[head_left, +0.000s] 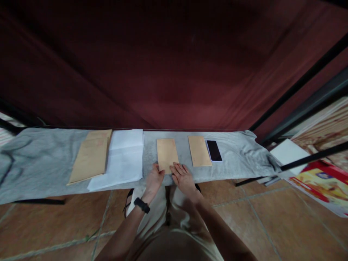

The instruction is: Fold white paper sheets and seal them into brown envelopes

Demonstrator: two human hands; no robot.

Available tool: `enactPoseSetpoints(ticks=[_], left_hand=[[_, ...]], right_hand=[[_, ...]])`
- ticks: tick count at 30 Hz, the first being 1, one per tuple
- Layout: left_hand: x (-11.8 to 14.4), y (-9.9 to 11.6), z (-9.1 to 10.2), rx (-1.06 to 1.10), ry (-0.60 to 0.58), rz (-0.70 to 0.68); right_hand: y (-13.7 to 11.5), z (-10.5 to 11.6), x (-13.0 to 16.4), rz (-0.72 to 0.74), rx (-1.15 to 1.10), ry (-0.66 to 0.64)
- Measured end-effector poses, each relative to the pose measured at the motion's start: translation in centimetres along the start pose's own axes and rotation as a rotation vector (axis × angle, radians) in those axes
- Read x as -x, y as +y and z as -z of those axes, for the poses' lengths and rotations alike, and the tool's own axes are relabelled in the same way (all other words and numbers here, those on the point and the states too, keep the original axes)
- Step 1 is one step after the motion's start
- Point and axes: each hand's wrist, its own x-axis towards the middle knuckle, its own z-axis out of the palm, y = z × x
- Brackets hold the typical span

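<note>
Your left hand [154,180] and right hand [182,176] rest open, fingers flat on the near edge of the middle brown envelope [167,154]. Its long axis runs away from you. Right of it lie a second envelope [199,150] and a phone [214,150]; left, white paper sheets [123,159] and an envelope stack [91,156], all on grey cloth [38,163].

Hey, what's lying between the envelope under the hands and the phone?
One more brown envelope lies flat between the envelope at the hands and the phone, almost touching the phone's left edge. Otherwise only grey cloth shows, seen in the head view.
</note>
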Motion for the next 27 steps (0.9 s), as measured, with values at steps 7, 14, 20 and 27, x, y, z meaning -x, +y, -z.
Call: enactPoseSetpoints(ticks=[7, 14, 20, 27], left_hand=[[0.2, 1.7, -0.5, -0.369, 0.101, -0.526], [-6.0, 1.7, -3.7, -0.469, -0.056, -0.707], [-10.3, 2.4, -4.6, -0.580, -0.057, -0.702], [-14.1, 4.3, -5.4, -0.611, -0.058, -0.550]], right_hand=[[-0.2, -0.4, 0.3, 0.021, 0.084, -0.045], [0.0, -0.9, -0.2, -0.030, 0.057, -0.057], [-0.3, -0.8, -0.2, -0.021, 0.035, -0.007], [-0.4, -1.0, -0.1, 0.000, 0.063, 0.027]])
